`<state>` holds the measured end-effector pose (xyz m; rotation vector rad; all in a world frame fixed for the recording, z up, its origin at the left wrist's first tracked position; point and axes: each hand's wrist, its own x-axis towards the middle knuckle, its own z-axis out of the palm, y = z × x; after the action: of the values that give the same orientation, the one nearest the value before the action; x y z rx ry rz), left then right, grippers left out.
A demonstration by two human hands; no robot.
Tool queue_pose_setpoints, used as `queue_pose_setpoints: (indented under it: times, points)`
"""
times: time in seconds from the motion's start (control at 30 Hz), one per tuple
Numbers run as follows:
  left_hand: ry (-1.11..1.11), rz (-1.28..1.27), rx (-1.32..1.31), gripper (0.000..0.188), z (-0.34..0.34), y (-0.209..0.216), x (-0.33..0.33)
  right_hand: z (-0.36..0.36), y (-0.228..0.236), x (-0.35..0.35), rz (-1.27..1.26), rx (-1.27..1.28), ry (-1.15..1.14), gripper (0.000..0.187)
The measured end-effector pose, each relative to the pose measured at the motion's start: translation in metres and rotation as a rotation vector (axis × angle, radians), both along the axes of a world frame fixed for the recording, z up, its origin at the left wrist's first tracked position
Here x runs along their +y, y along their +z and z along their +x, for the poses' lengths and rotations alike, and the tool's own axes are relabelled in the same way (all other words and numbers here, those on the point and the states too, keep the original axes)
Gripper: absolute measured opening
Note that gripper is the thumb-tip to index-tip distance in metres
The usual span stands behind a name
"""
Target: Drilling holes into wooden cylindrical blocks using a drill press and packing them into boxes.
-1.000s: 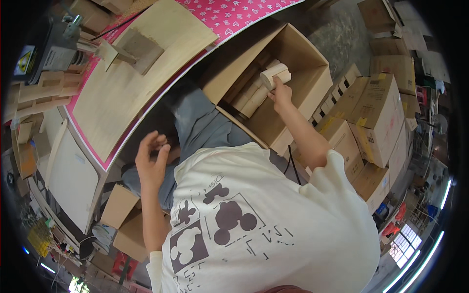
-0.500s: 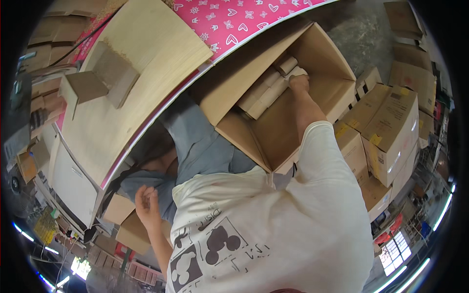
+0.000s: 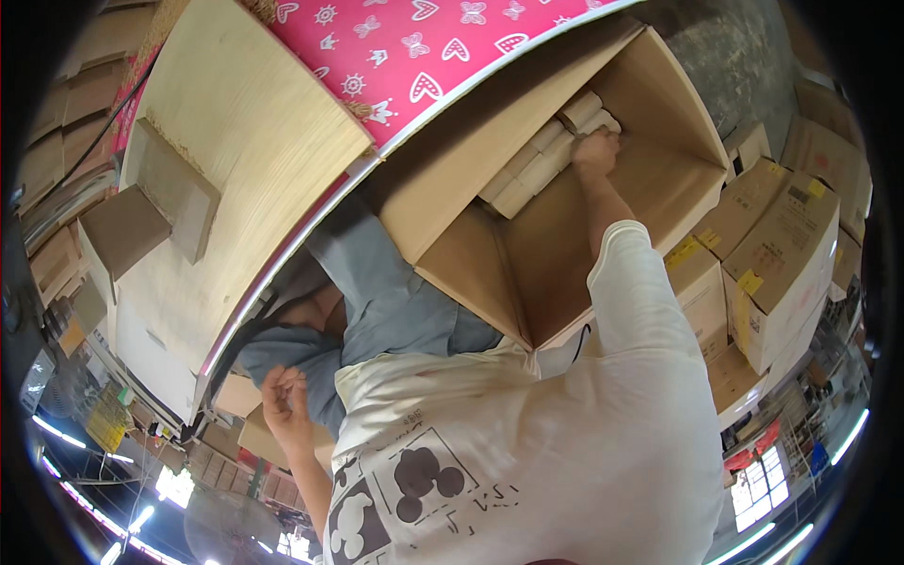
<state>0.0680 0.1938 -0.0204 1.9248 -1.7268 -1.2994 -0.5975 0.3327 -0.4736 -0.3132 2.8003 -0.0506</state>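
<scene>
Inside a large opened cardboard box point(image 3: 650, 85), my right hand point(image 3: 595, 153) presses against the far end of a row of small pale-brown blocks point(image 3: 532, 169). Its fingers are curled, and their tips are hidden, so what they grip cannot be made out. The blocks lie packed side by side along the wall nearest the table, some with rounded ends. My left hand point(image 3: 285, 395) hangs in the air beside my grey-blue trousers point(image 3: 386, 292), away from the box. It holds nothing, with its fingers loosely bent and apart.
To the left stands a table with a pink patterned cover point(image 3: 405, 56) and a pale wooden board point(image 3: 245, 122). On the board rests an angled brown cardboard piece point(image 3: 174, 188). Closed cardboard cartons point(image 3: 782, 235) with yellow tape are stacked right of the box.
My right hand has shifted slightly within the box and now sits lower against the blocks, covering part of the row. My left hand has barely moved. The whole view has tilted slightly.
</scene>
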Motion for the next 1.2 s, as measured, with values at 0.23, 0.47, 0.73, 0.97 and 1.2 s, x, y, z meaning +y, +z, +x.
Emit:
queue_pose_setpoints:
  times: [0.23,0.47,0.73,0.97,1.2]
  points:
    - [-0.099,-0.028,-0.101,0.039,-0.012,0.005,0.002,0.039,-0.046,-0.04,0.127,-0.546,0.452,0.056]
    - [-0.018,-0.118,-0.193,0.038,-0.007,0.015,0.013,-0.01,-0.081,-0.013,0.006,-0.416,0.331,0.059]
    - [0.039,-0.191,-0.254,0.036,-0.004,0.014,0.03,0.07,-0.092,-0.037,-0.121,-1.015,0.539,0.028]
    - [0.597,-0.354,-0.074,0.028,0.089,-0.028,0.096,0.105,-0.032,-0.075,-0.222,-1.177,0.501,0.058]
    - [0.818,-0.159,-0.3,0.041,0.186,-0.133,0.2,0.096,0.058,-0.079,-0.176,-1.059,0.558,0.057]
